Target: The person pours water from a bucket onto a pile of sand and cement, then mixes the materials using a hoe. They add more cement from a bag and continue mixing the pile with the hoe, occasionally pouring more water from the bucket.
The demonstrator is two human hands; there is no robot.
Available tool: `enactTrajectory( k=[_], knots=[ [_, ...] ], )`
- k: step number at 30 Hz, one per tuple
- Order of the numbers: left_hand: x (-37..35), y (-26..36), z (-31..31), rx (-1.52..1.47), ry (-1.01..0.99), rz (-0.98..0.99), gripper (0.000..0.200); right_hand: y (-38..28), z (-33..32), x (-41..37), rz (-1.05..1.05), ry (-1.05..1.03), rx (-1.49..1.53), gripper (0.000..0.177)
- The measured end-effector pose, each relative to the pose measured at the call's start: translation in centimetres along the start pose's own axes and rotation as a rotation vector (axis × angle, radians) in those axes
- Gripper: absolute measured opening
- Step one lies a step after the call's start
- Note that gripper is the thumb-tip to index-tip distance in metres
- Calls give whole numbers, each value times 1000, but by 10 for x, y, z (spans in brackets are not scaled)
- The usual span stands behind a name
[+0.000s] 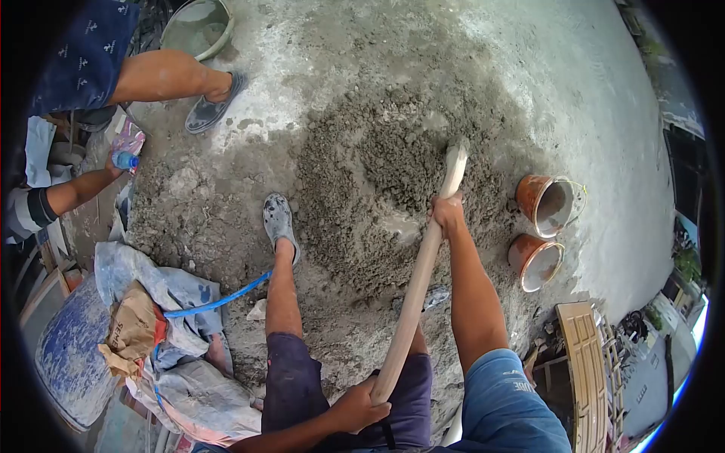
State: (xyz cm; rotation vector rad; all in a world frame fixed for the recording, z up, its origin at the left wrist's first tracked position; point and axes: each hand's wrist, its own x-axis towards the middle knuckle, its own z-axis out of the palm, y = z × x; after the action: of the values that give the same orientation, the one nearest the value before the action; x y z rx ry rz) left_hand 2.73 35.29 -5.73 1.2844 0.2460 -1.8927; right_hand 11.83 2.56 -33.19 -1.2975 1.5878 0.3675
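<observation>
My right hand [449,211] is closed around the upper part of a long wooden handle [421,283]. Near my lap, my left hand [361,408] grips the handle's lower end. The handle slants up and to the right, and its far end rests in a heap of wet grey mortar [377,174]. Whatever blade it has is hidden in the mix. A shallow wet patch [400,223] lies left of my right hand.
Two orange buckets [538,264] stand at the right. A blue hose [219,302] runs to my foot [281,226]. Sacks [196,392] lie lower left. Another person's leg [162,77] and hand with a bottle [124,160] are upper left, near a basin [198,30].
</observation>
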Motion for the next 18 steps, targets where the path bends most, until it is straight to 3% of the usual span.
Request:
enactTrajectory(
  k=[6,8,10,12,15,18],
  knots=[
    [-87,-70,-34,423,65,-144,53,112,21,-104,-53,42,146,55],
    [-107,-116,-29,482,114,-132,52,105,21,-129,-71,69,170,55],
    [-93,-120,-41,532,165,-126,52,67,8,-146,-171,50,262,58],
    [-38,-79,-64,563,112,-76,47,4,-2,-119,-263,65,338,59],
    [78,-7,-103,853,343,144,41,-78,-4,-9,-313,-87,612,45],
    [180,106,-141,1043,523,285,30,-143,30,96,-366,-140,581,35]
  ],
)
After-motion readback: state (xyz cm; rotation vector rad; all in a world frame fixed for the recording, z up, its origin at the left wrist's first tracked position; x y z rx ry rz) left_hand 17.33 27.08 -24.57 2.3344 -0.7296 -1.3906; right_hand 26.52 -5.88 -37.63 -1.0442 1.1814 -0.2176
